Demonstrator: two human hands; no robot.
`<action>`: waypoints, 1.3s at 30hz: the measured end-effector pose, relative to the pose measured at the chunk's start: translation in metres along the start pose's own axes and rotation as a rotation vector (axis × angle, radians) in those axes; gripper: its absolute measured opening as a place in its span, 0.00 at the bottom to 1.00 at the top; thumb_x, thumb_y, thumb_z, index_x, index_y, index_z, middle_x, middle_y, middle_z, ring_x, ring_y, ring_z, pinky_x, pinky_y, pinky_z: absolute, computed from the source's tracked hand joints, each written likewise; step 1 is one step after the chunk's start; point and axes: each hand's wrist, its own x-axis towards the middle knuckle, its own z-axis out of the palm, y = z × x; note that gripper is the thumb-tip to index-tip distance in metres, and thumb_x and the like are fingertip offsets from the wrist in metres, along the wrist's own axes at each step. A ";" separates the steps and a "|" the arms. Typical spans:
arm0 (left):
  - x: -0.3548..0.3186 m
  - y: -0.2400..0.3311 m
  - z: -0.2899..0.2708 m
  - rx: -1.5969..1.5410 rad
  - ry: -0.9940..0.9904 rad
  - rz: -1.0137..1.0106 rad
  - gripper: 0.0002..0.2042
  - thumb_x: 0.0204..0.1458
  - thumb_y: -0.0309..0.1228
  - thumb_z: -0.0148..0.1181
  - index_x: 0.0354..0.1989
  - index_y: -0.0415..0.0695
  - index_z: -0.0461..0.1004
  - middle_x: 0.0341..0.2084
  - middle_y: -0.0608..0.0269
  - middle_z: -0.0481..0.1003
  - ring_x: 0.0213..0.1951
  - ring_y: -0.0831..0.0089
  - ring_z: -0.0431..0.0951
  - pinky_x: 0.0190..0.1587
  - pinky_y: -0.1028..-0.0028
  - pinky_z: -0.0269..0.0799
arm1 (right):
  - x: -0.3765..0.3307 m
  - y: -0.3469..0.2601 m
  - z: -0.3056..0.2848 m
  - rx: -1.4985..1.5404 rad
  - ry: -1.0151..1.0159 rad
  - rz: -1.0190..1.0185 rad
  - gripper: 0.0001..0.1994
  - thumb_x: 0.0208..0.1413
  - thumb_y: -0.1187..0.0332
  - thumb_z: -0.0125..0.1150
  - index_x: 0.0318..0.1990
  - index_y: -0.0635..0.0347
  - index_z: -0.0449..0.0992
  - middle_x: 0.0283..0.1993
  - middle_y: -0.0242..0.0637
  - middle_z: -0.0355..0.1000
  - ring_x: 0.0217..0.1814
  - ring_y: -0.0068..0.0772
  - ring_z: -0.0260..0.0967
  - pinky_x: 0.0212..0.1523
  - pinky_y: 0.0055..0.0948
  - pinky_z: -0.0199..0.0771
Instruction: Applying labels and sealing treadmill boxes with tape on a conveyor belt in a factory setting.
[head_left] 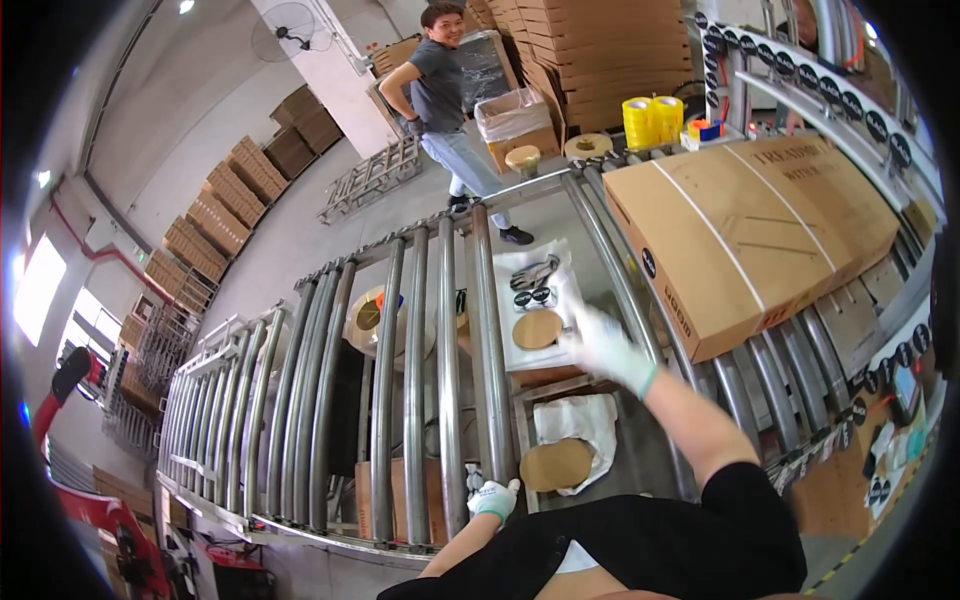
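Note:
My left hand [492, 500], in a white glove, rests at the near edge of the roller conveyor [415, 370], beside a steel roller's end. Its thumb stands apart from the fingers and I see nothing held. My right hand [608, 348], also gloved in white, is stretched forward over the gap between rollers and smeared by motion. Nearest to it is a tan tape roll [537, 330] on a white-covered surface, with a grey-black glove [535, 273] and round black labels [533, 298] beyond. Another tan roll [556, 465] lies closer, on white wrapping [600, 425].
A large strapped carton [745, 240] lies on the rollers at right. Yellow tape rolls [652, 122] stand beyond it. A person [445, 100] stands across the conveyor, near an open lined box [517, 120] and stacked flat cardboard [605, 60]. Strips of round labels hang on the right-hand frame [800, 75].

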 end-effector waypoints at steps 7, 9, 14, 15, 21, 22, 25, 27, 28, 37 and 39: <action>0.005 -0.014 0.005 -0.080 0.033 0.054 0.37 0.52 0.64 0.47 0.53 0.38 0.72 0.50 0.45 0.74 0.55 0.53 0.74 0.56 0.57 0.68 | -0.262 0.043 0.035 0.026 -0.716 0.662 0.33 0.51 0.54 0.60 0.60 0.67 0.64 0.49 0.51 0.74 0.51 0.47 0.74 0.53 0.37 0.71; -0.012 -0.008 -0.009 -0.110 0.062 0.022 0.37 0.52 0.63 0.48 0.52 0.38 0.73 0.50 0.45 0.75 0.54 0.53 0.74 0.55 0.57 0.68 | -0.299 0.061 0.036 0.072 -0.674 0.783 0.30 0.50 0.54 0.59 0.55 0.68 0.68 0.48 0.54 0.75 0.53 0.50 0.72 0.53 0.40 0.70; -0.010 -0.007 -0.006 -0.148 0.081 0.020 0.37 0.52 0.64 0.49 0.53 0.40 0.72 0.51 0.47 0.74 0.55 0.53 0.74 0.56 0.58 0.68 | -0.305 0.061 0.021 -0.129 -0.642 0.809 0.29 0.52 0.54 0.55 0.54 0.70 0.69 0.49 0.57 0.73 0.53 0.53 0.72 0.54 0.43 0.69; -0.013 -0.006 -0.004 -0.155 0.081 0.023 0.37 0.52 0.64 0.49 0.53 0.40 0.72 0.51 0.47 0.74 0.55 0.53 0.74 0.56 0.58 0.68 | -0.305 0.061 0.018 -0.135 -0.641 0.806 0.29 0.52 0.54 0.55 0.54 0.70 0.69 0.49 0.57 0.73 0.53 0.53 0.72 0.54 0.43 0.69; -0.015 -0.010 -0.001 -0.132 0.096 0.022 0.36 0.52 0.63 0.49 0.51 0.39 0.74 0.50 0.47 0.75 0.53 0.54 0.75 0.54 0.58 0.68 | -0.289 0.060 0.032 -0.152 -0.674 0.730 0.29 0.51 0.52 0.55 0.54 0.68 0.71 0.50 0.57 0.73 0.54 0.53 0.71 0.55 0.43 0.69; -0.013 -0.009 -0.003 -0.165 0.091 0.029 0.35 0.53 0.62 0.48 0.51 0.38 0.74 0.50 0.46 0.75 0.53 0.53 0.75 0.54 0.57 0.68 | -0.281 0.058 0.036 -0.130 -0.673 0.729 0.29 0.51 0.52 0.56 0.54 0.66 0.71 0.51 0.57 0.73 0.55 0.52 0.71 0.56 0.42 0.69; -0.017 -0.012 -0.003 -0.144 0.087 0.030 0.35 0.53 0.61 0.48 0.51 0.38 0.73 0.50 0.46 0.75 0.53 0.53 0.75 0.54 0.57 0.68 | -0.271 0.040 0.036 -0.064 -0.705 0.723 0.29 0.53 0.49 0.57 0.55 0.62 0.72 0.53 0.53 0.72 0.57 0.50 0.70 0.56 0.41 0.68; -0.019 -0.008 -0.008 -0.176 0.089 0.034 0.35 0.53 0.61 0.49 0.52 0.37 0.73 0.50 0.45 0.74 0.53 0.53 0.75 0.55 0.57 0.68 | -0.253 0.034 0.035 0.006 -0.713 0.726 0.29 0.53 0.50 0.59 0.54 0.66 0.71 0.52 0.54 0.73 0.55 0.47 0.72 0.53 0.39 0.70; -0.018 -0.005 -0.012 -0.174 0.069 0.036 0.35 0.52 0.61 0.49 0.52 0.37 0.73 0.51 0.44 0.74 0.54 0.53 0.75 0.55 0.57 0.68 | -0.246 0.049 0.046 0.109 -0.675 0.741 0.29 0.53 0.54 0.61 0.55 0.67 0.70 0.48 0.50 0.74 0.51 0.43 0.73 0.51 0.35 0.72; 0.049 -0.096 -0.145 -1.424 -0.537 0.564 0.40 0.53 0.35 0.63 0.71 0.48 0.44 0.54 0.49 0.65 0.50 0.55 0.74 0.47 0.59 0.75 | -0.086 0.031 -0.120 0.892 -0.241 0.585 0.46 0.52 0.55 0.68 0.70 0.66 0.45 0.51 0.40 0.69 0.52 0.35 0.69 0.52 0.37 0.71; 0.034 -0.112 -0.197 -1.385 -0.438 0.712 0.43 0.55 0.34 0.62 0.72 0.53 0.37 0.61 0.46 0.59 0.56 0.47 0.70 0.54 0.54 0.71 | -0.076 0.030 -0.175 0.848 -0.068 0.544 0.45 0.53 0.58 0.67 0.70 0.65 0.45 0.53 0.39 0.68 0.54 0.31 0.67 0.54 0.34 0.69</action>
